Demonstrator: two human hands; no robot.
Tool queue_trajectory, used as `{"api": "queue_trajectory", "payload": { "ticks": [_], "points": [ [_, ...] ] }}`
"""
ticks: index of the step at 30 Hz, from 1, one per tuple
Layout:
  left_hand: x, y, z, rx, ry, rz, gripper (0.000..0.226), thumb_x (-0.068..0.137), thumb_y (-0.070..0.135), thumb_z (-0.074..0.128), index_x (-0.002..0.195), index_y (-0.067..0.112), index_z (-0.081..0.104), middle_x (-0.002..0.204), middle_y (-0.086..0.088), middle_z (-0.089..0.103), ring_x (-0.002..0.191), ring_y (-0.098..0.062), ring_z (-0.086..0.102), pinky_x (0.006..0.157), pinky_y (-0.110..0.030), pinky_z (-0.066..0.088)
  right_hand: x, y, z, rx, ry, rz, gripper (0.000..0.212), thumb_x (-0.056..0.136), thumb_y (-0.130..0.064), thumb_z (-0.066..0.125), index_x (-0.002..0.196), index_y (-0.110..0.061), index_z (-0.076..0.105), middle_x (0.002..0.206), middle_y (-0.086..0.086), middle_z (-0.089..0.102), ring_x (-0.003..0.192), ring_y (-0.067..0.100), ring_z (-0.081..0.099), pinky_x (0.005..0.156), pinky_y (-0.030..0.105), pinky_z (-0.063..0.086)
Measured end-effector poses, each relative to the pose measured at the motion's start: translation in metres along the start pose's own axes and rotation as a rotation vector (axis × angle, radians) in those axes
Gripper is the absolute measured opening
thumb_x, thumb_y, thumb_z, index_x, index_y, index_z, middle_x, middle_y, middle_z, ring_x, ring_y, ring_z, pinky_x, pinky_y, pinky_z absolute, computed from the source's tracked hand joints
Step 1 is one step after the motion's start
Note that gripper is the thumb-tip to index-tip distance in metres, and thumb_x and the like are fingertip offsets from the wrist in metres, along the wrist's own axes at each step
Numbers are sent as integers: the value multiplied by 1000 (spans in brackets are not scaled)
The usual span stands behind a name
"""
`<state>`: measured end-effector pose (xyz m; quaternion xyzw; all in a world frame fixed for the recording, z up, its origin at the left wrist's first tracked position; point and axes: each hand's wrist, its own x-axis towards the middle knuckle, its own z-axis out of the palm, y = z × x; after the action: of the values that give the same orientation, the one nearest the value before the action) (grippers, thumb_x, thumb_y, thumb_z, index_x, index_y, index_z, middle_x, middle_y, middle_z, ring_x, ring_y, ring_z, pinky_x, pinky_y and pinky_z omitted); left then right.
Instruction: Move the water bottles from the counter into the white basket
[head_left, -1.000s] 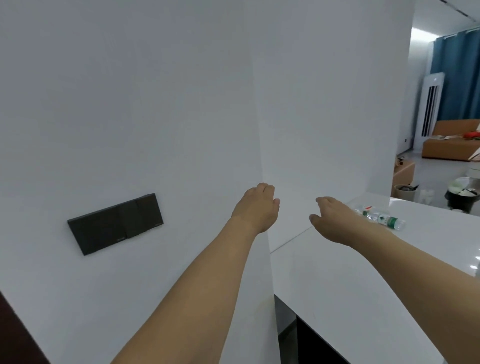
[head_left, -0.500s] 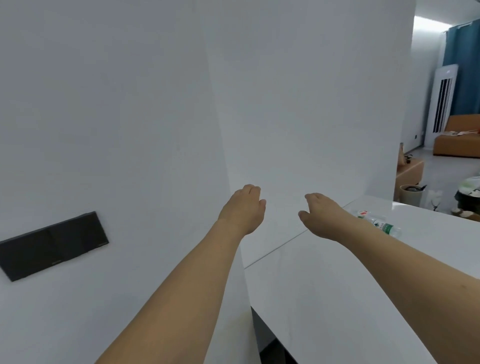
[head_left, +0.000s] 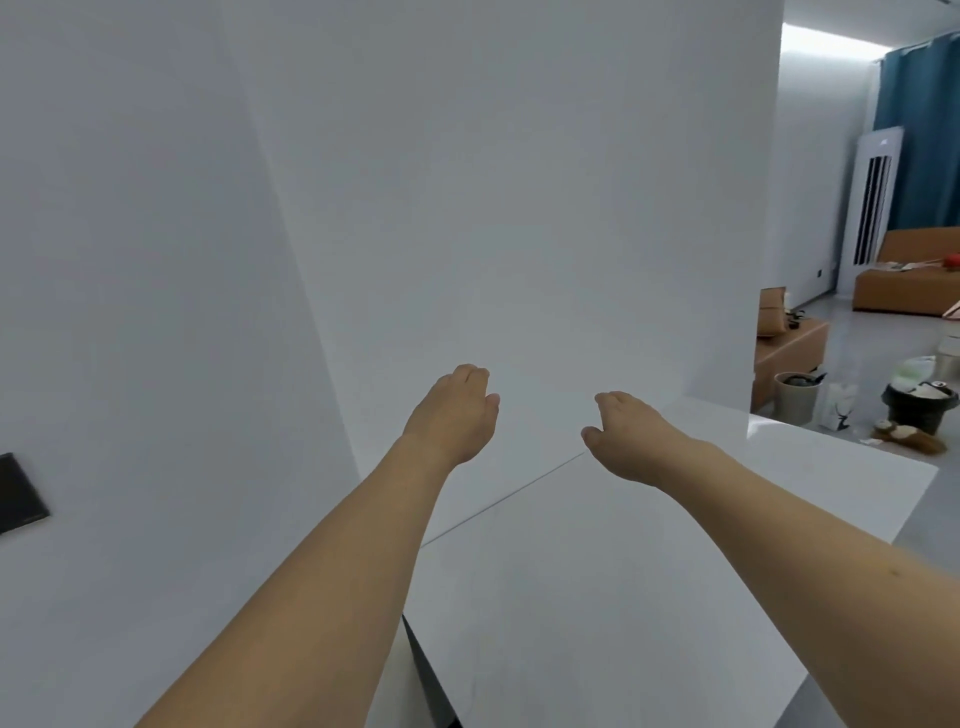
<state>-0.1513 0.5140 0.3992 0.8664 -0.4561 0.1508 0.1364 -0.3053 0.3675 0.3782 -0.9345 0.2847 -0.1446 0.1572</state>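
Item, counter (head_left: 649, 571): white and glossy, running from about 6 o'clock out to 2 o'clock of our view, with a thin seam crossing it just under the hands; we see no water bottle anywhere on the part that shows, though the right forearm covers a strip of it. Item, left hand (head_left: 454, 415): held out over the counter's near-left edge at roughly 11 o'clock of centre, back uppermost, fingers loosely bent downward, grasping nothing. Item, right hand (head_left: 631, 441): just beside the left at about 1 o'clock, apart from it, also back uppermost, fingers relaxed and drooping, empty. Item, white basket: not in view; we cannot say where it stands. Item, water bottles: none visible, so their place cannot be told from this view. Item, white wall (head_left: 493, 182): filling the view from 9 to 1 o'clock, with a dark panel (head_left: 21, 493) at the 9 o'clock edge. Item, room beyond at 3 o'clock: a tan sofa (head_left: 909, 291), a teal curtain (head_left: 919, 130), a tall white unit (head_left: 875, 202), a small bin (head_left: 795, 397) and oddments on the floor. Progress, as we judge it: both hands free and no bottle carried, so either a fresh bottle is to be found or none is left here; we cannot confirm how many are already in the basket
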Motion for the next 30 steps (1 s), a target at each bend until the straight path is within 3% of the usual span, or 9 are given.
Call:
{"api": "queue_trajectory", "payload": {
  "ticks": [15,22,30],
  "points": [
    [148,81,105,-44,-58,-10,45,104,27,32,144,6,35,150,-8,37,131,-28,39,101,-37,36,131,155,-14,-31,-16,20,43,96,-25,38,131,0,41,136,16,46,124,33,41,102,39,34],
    [223,154,154,-47,-100,51,46,104,27,33,144,6,36,150,-8,36,131,-27,39,101,-36,36,183,247,-29,-36,-10,54,46,95,-26,38,134,-2,40,139,15,44,127,33,39,105,39,33],
    [280,237,203,-39,-132,-36,48,104,28,33,147,8,33,154,-7,32,133,-26,37,103,-36,36,227,375,-49,-12,-59,44,45,95,-24,40,134,-1,40,140,16,44,128,33,40,104,38,32]
  ]
}}
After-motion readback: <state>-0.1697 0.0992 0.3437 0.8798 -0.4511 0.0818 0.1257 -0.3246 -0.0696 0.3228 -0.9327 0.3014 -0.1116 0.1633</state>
